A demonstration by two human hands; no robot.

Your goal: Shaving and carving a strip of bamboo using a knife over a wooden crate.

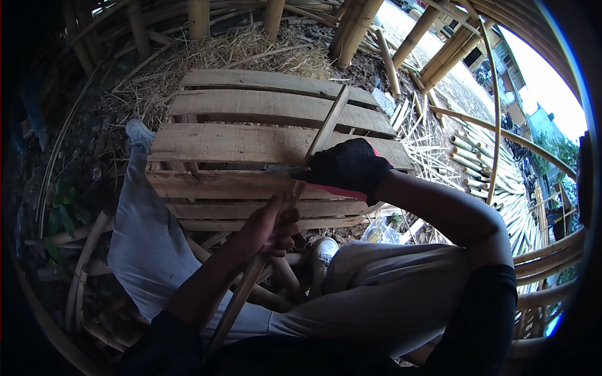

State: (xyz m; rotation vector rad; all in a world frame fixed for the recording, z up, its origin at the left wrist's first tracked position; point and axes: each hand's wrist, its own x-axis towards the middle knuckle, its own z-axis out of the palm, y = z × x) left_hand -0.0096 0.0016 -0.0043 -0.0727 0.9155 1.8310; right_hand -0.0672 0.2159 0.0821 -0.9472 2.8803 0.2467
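Note:
A long, narrow bamboo strip (328,123) slants from my lap up over a slatted wooden pallet (219,141). Bare and closed, my left hand (266,230) grips the strip near the pallet's near edge. My right hand (347,164), in a black and red glove, is closed just above it, over the pallet's middle. From its fingers a short greyish knife blade (283,169) points left, crossing at the strip. The knife's handle is hidden inside the glove, and the blade is somewhat blurred.
Straw shavings (251,53) lie heaped behind the pallet. Upright bamboo posts (355,31) stand beyond, and cut bamboo poles (470,156) are stacked at the right. A clear plastic bag (381,232) lies by my right knee. Bamboo pieces (84,269) litter the lower left.

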